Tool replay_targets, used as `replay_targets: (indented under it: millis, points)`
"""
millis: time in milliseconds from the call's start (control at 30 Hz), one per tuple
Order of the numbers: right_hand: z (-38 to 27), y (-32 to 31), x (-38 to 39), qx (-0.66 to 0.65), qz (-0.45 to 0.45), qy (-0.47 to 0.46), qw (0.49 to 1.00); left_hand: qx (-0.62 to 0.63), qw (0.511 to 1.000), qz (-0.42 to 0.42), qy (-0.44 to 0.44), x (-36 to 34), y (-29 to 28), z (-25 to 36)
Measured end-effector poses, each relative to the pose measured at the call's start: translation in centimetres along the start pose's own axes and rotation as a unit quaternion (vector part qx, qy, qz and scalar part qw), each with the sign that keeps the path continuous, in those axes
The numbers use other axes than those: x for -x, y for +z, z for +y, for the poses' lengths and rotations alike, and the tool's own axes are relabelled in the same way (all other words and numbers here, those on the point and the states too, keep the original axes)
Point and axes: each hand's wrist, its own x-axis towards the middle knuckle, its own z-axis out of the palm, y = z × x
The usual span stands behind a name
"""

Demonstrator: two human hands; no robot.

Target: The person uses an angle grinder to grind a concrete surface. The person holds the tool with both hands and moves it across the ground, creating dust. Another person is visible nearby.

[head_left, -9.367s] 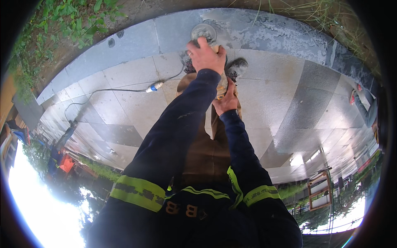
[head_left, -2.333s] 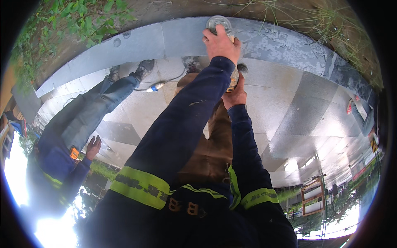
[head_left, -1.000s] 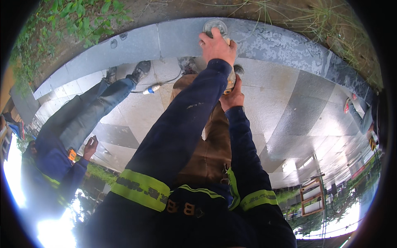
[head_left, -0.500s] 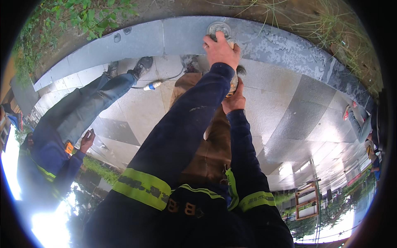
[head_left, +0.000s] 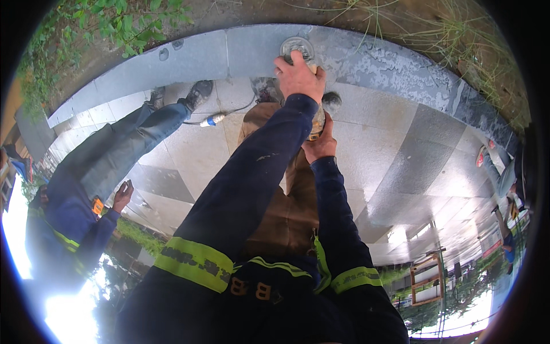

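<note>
Both my hands hold an angle grinder (head_left: pixel 315 129) with a yellow and dark body. Near its front, my left hand (head_left: pixel 300 79) is closed over the grinder's head, just behind the round disc or guard (head_left: pixel 297 46). Further back, my right hand (head_left: pixel 322 142) wraps round the rear of the body. The round front part lies over the grey stone kerb (head_left: pixel 258 51), at the border between a smooth stretch and a patchy, flaking stretch. My left forearm and the left hand hide much of the tool.
On the left stands a co-worker in jeans (head_left: pixel 123 137), one hand (head_left: pixel 122 196) raised. A cable with a blue-and-white connector (head_left: pixel 212 119) lies on the paving (head_left: pixel 366 143). Leafy plants (head_left: pixel 132 23) and dry grass (head_left: pixel 452 34) border the kerb. More people (head_left: pixel 504 178) are at the far right.
The angle grinder and both my hands have shifted slightly left and a little nearer to me along the kerb. At the far right, a person's arm has moved.
</note>
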Motion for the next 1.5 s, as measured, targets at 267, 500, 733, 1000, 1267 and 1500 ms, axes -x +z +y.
replay_targets:
  millis: [267, 500, 733, 1000, 1267, 1500]
  points:
    - [-0.4, -0.3, 0.3, 0.012, -0.026, 0.009, 1.0, -0.003, 1.0, 0.026, 0.006, 0.3, -0.5, 0.2]
    - [0.3, -0.5, 0.0, 0.029, -0.006, 0.035, 0.999, 0.025, 0.999, 0.007, 0.023, 0.5, -0.2, 0.6]
    - [0.2, -0.7, 0.7, 0.035, -0.009, 0.018, 0.999, -0.014, 0.999, -0.039, -0.035, 1.0, -0.1, 0.3]
    - [0.1, -0.1, 0.2, 0.012, -0.012, -0.018, 1.0, -0.001, 0.999, 0.036, 0.017, 0.5, -0.3, 0.1]
    - [1.4, 0.3, 0.7, -0.01, -0.005, 0.0, 1.0, 0.011, 1.0, 0.002, 0.001, 1.1, -0.6, -0.1]
    - [0.7, 0.0, 0.9, 0.012, -0.006, 0.019, 1.0, 0.009, 1.0, -0.004, -0.005, 1.0, -0.6, -0.1]
